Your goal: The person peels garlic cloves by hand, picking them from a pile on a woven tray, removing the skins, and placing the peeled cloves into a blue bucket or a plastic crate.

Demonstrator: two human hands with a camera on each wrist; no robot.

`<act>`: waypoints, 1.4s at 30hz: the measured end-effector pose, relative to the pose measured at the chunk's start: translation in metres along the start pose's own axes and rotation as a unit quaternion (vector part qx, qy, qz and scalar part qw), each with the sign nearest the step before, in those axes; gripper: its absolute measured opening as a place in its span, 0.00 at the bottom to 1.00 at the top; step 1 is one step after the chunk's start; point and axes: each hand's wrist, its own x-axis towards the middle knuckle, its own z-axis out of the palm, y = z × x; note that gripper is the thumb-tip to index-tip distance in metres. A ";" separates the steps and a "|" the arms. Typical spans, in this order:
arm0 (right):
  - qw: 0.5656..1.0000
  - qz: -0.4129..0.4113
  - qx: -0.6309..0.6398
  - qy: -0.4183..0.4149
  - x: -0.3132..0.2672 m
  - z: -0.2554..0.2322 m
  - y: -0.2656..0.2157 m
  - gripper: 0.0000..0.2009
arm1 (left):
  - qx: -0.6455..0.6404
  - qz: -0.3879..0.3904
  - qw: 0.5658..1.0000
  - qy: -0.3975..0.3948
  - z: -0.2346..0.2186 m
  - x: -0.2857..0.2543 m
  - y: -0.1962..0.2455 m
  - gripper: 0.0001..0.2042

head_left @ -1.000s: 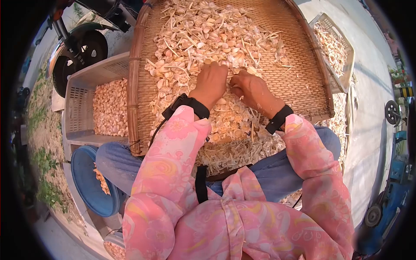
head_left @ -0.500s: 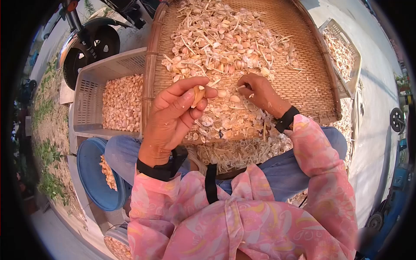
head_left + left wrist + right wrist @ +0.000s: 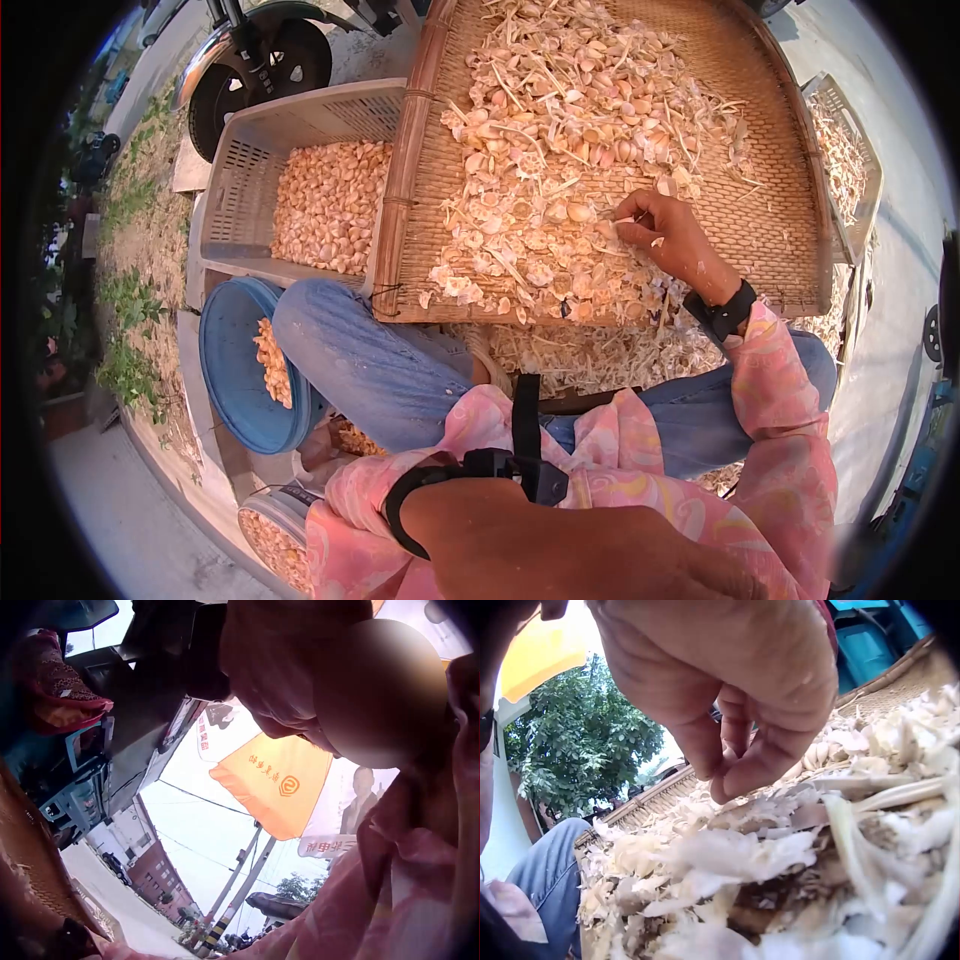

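Note:
My right hand (image 3: pixel 680 240) is low over a woven bamboo tray (image 3: pixel 770 215), its fingers curled and the thumb meeting the fingertips. In the right wrist view, those fingertips are just above papery garlic skins (image 3: pixel 735 855), and nothing shows between them. Loose garlic cloves (image 3: pixel 600 110) mixed with skins and dry stems are heaped on the tray. My left hand (image 3: pixel 590 540) is raised close to the head camera, so only its back and wrist show. Its fingers run out of the frame, and whether they hold anything I cannot tell.
Left of the tray stands a grey crate (image 3: pixel 240 210) of garlic cloves. A blue bucket (image 3: pixel 235 390) holding peeled cloves and another bucket (image 3: pixel 275 525) are beside my leg. At right is a crate (image 3: pixel 855 200) of skins and stems. A wheel (image 3: pixel 290 75) stands at back left.
My left hand has left the tray, lifting a garlic clove, and is now raised near the head. The right hand stays over the tray. The head view has shifted left.

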 end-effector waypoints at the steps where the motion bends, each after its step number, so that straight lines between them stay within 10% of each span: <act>1: 1.000 -0.008 -0.010 0.002 -0.001 -0.002 -0.003 0.05 | 0.035 0.024 0.999 0.016 0.001 -0.002 0.001 0.08; 8: 0.998 -0.009 0.061 0.024 -0.001 -0.002 0.004 0.05 | 0.303 0.197 0.932 0.037 -0.019 -0.007 0.004 0.07; 10: 0.976 0.014 0.213 0.029 0.002 0.001 0.001 0.06 | 0.582 0.380 0.698 0.174 -0.001 -0.034 0.015 0.08; 13: 0.934 0.024 0.357 0.012 -0.005 -0.007 -0.021 0.07 | 0.792 0.510 0.139 0.306 0.037 -0.084 0.051 0.09; 15: 0.911 0.003 0.412 -0.021 -0.012 -0.016 -0.043 0.08 | 0.733 0.388 -0.154 0.538 0.052 -0.155 0.101 0.10; 17: 0.890 -0.040 0.450 -0.069 -0.024 -0.022 -0.073 0.08 | 0.712 0.151 -0.486 0.485 0.039 -0.203 0.132 0.11; 19: 0.832 -0.091 0.524 -0.158 -0.048 -0.027 -0.113 0.10 | 0.812 0.276 -0.201 0.473 0.022 -0.151 0.150 0.13; 21: 0.786 -0.137 0.567 -0.205 -0.065 -0.028 -0.140 0.09 | 0.870 0.264 -0.034 0.414 -0.013 -0.104 0.179 0.14; 24: 0.738 -0.198 0.610 -0.208 -0.088 -0.030 -0.165 0.08 | 0.929 0.179 -0.076 0.315 -0.069 -0.053 0.225 0.14; 32: 0.725 -0.249 0.631 -0.118 -0.106 -0.037 -0.172 0.06 | 0.918 0.056 -0.181 0.349 -0.093 -0.022 0.255 0.04; 35: 0.725 -0.262 0.629 -0.104 -0.111 -0.036 -0.176 0.06 | 0.852 0.172 0.139 0.475 -0.071 -0.020 0.242 0.06; 38: 0.729 -0.271 0.622 -0.093 -0.115 -0.032 -0.180 0.05 | 0.602 0.352 0.585 0.415 -0.044 -0.029 0.210 0.11; 42: 0.748 -0.300 0.589 -0.061 -0.119 -0.026 -0.188 0.05 | 0.489 0.404 0.726 0.265 -0.033 -0.049 0.181 0.13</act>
